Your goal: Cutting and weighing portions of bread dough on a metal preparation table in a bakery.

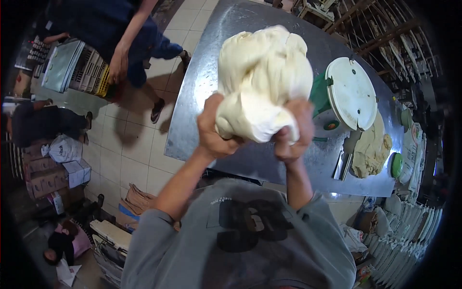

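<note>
Metal-topped table (191, 125): dough mass (267, 72), long axis forward of left hand (211, 130) and right hand (299, 127), both clasping its near end (right blurred, seemingly equally close).

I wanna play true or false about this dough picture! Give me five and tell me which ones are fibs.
1. The left hand and the right hand both grip the big dough. True.
2. The round white top is left of the big dough. False: it is on the right.
3. The metal table is grey. True.
4. The shirt of the person holding the big dough is bright red. False: it is grey with dark printing on the front.
5. A flatter beige lump lies on the table too. True.
</note>
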Demonstrator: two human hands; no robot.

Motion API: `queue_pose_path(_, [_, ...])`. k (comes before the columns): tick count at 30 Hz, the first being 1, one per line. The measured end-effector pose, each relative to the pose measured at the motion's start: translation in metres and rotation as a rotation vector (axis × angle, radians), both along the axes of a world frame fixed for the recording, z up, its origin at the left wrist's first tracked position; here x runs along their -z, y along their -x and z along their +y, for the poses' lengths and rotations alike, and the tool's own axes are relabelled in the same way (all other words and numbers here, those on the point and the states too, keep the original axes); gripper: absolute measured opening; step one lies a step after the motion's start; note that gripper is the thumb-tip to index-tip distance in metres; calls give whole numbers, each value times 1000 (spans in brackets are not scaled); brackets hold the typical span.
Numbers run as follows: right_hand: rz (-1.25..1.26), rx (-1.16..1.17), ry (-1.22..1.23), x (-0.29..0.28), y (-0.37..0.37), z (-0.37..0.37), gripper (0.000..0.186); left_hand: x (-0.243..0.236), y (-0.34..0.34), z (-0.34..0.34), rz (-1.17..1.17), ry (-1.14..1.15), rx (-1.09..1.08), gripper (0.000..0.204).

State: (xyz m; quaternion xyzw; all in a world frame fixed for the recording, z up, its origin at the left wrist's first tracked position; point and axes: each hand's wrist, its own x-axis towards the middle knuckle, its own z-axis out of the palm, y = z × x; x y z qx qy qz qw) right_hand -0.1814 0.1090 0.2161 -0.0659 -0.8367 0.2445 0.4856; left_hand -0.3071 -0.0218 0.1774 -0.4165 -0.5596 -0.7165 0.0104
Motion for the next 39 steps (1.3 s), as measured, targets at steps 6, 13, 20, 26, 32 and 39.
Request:
queue_pose_path(6, [-1016, 122, 845, 117, -143, -78, 40, 96, -104, -104, -856, 1045, 256, 57])
queue_pose_path(13, [-994, 260, 686, 141, -36, 24, 61, 73, -1, -10, -186, 1578, -20, 66])
queue_pose_path(20, [-587, 250, 1033, 171, -72, 3, 56, 129, -20, -70, -818, 810, -279, 61])
queue_pose_path(26, [-373, -5, 1190, 216, -5, 32, 77, 135, 1, -21, -1012, 509, -271, 67])
queue_pose_path(32, [-350, -404, 1599, 199, 66, 92, 73, 173, 45, 4, -1357, 144, 41, 68])
queue_pose_path(39, [-121, -339, 1145, 99, 146, 188, 85, 99, 141, 99, -1136, -119, 314, 79])
